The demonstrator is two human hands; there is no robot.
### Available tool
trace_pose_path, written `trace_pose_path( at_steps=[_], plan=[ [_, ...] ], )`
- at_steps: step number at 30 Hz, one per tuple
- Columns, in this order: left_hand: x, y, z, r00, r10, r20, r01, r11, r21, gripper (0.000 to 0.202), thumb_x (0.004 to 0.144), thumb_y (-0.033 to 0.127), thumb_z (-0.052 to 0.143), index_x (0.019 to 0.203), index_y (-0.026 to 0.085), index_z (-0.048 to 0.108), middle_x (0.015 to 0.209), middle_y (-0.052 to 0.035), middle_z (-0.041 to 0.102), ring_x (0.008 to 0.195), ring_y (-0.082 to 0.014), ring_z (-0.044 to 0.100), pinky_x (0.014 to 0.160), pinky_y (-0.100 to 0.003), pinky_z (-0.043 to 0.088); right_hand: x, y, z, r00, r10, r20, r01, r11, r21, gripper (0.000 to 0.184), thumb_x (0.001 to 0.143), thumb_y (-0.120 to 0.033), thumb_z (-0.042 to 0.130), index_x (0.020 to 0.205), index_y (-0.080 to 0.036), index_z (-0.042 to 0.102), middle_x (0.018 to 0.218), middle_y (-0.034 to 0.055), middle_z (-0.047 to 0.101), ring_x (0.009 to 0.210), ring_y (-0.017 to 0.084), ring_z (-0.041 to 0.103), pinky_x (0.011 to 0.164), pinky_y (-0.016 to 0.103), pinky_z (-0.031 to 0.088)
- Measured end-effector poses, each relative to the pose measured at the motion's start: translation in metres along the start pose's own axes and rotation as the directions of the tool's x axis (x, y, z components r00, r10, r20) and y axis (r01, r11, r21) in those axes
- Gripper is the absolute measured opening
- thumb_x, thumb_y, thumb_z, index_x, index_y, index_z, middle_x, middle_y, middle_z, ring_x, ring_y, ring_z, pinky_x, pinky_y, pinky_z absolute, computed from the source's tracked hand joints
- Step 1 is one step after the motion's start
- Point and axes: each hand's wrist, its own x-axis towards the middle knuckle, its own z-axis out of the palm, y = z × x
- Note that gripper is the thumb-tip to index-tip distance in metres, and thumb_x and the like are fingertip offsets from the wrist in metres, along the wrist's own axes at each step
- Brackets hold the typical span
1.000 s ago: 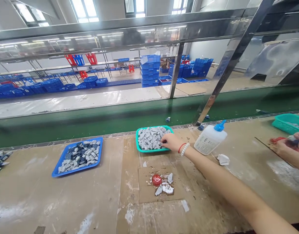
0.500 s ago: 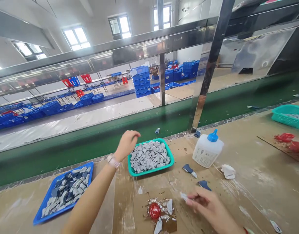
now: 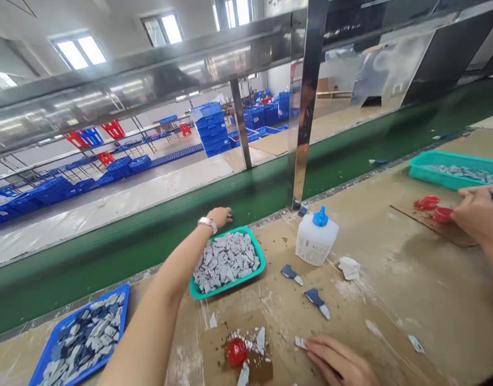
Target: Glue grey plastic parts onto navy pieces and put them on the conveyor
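My left hand (image 3: 219, 217) reaches over the green belt, just beyond the teal tray (image 3: 259, 262). Its fingers are closed on a small dark blue piece (image 3: 229, 217), mostly hidden by the hand. On the bench at lower right, my right hand (image 3: 337, 360) has its fingertips closed on the end of a small light grey piece (image 3: 300, 342). Left of it lies a cardboard sheet (image 3: 214, 348) with a round red glossy thing (image 3: 237, 352) and grey slips. Two blue-and-grey joined pieces (image 3: 316, 302) lie above my right hand.
Grey pieces (image 3: 228, 260) fill the teal tray. A blue tray (image 3: 124, 316) of mixed pieces lies left. A white bottle with blue cap (image 3: 316, 238) stands near a metal post (image 3: 303, 118). At right, another person's hand (image 3: 477, 212) works beside another teal tray (image 3: 415, 169).
My left hand has moved onto the belt and closed on the dark piece that lay there. My right hand has lowered to the bench with the grey piece. The view has shifted right.
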Motion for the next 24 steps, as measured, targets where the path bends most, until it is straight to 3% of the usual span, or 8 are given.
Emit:
trace_pose_path(
  at_steps=[5,8,10,13,17,21,24],
  plan=[
    [-0.045,-0.011,-0.011,0.984,-0.176,-0.036,0.165,0.965,-0.203,0.03,0.084,0.037,0.047,0.101,0.012,0.05,0.101,-0.0087,0.053,0.088,-0.018,0.053,0.077,-0.036,0.045,0.001,-0.044,-0.001,0.975,0.212,0.073,-0.22,0.969,0.117,0.02,0.083,-0.027,0.046,0.087,-0.03,0.065,0.084,0.003,0.063,0.076,0.018,0.061,0.066,0.031,0.056],
    [-0.103,-0.005,-0.025,0.957,-0.283,-0.071,0.229,0.88,-0.417,0.033,0.083,0.044,0.044,0.099,0.015,0.046,0.101,-0.0092,0.054,0.092,-0.0191,0.052,0.082,-0.036,0.041,0.001,-0.056,0.013,0.97,0.186,0.156,-0.207,0.97,0.126,0.019,0.083,-0.024,0.046,0.086,-0.027,0.065,0.082,0.0035,0.062,0.075,0.017,0.059,0.068,0.032,0.053],
    [-0.153,0.011,-0.031,0.924,-0.375,-0.07,0.251,0.735,-0.63,0.033,0.082,0.047,0.044,0.096,0.018,0.045,0.094,-0.0081,0.056,0.089,-0.0201,0.052,0.083,-0.036,0.04,-0.003,-0.057,0.025,0.968,0.144,0.206,-0.165,0.982,0.089,0.019,0.084,-0.021,0.046,0.087,-0.024,0.065,0.082,0.004,0.061,0.076,0.017,0.057,0.069,0.032,0.051],
    [-0.231,0.043,-0.03,0.839,-0.543,-0.025,0.278,0.469,-0.838,0.031,0.08,0.048,0.048,0.094,0.019,0.046,0.084,-0.0056,0.055,0.081,-0.0201,0.051,0.079,-0.033,0.04,-0.011,-0.056,0.039,0.964,0.061,0.26,-0.068,0.997,0.02,0.019,0.083,-0.015,0.046,0.089,-0.021,0.064,0.081,0.0045,0.06,0.076,0.016,0.054,0.068,0.032,0.049],
    [-0.309,0.077,-0.014,0.677,-0.736,-0.016,0.274,0.273,-0.922,0.03,0.079,0.048,0.048,0.09,0.021,0.047,0.077,-0.0031,0.052,0.073,-0.0177,0.047,0.068,-0.027,0.039,-0.017,-0.057,0.047,0.952,0.052,0.301,-0.048,0.999,-0.021,0.02,0.084,-0.016,0.045,0.081,-0.017,0.065,0.076,0.0041,0.058,0.073,0.014,0.052,0.065,0.031,0.046],
    [-0.346,0.095,0.002,0.522,-0.852,-0.048,0.22,0.189,-0.957,0.031,0.075,0.05,0.051,0.087,0.022,0.049,0.071,-0.0016,0.051,0.065,-0.0166,0.044,0.063,-0.025,0.038,-0.015,-0.059,0.042,0.935,0.081,0.345,-0.095,0.995,0.025,0.025,0.085,-0.029,0.041,0.085,-0.022,0.065,0.078,-0.0007,0.058,0.077,0.01,0.053,0.066,0.027,0.043],
    [-0.353,0.106,0.018,0.489,-0.872,0.023,0.207,0.091,-0.974,0.029,0.077,0.049,0.049,0.094,0.025,0.05,0.072,-0.0014,0.05,0.065,-0.0162,0.043,0.063,-0.026,0.037,-0.01,-0.061,0.038,0.931,0.12,0.345,-0.164,0.981,0.103,0.023,0.082,-0.033,0.044,0.091,-0.027,0.064,0.08,-0.0021,0.06,0.076,0.009,0.055,0.066,0.027,0.044]
  ],
)
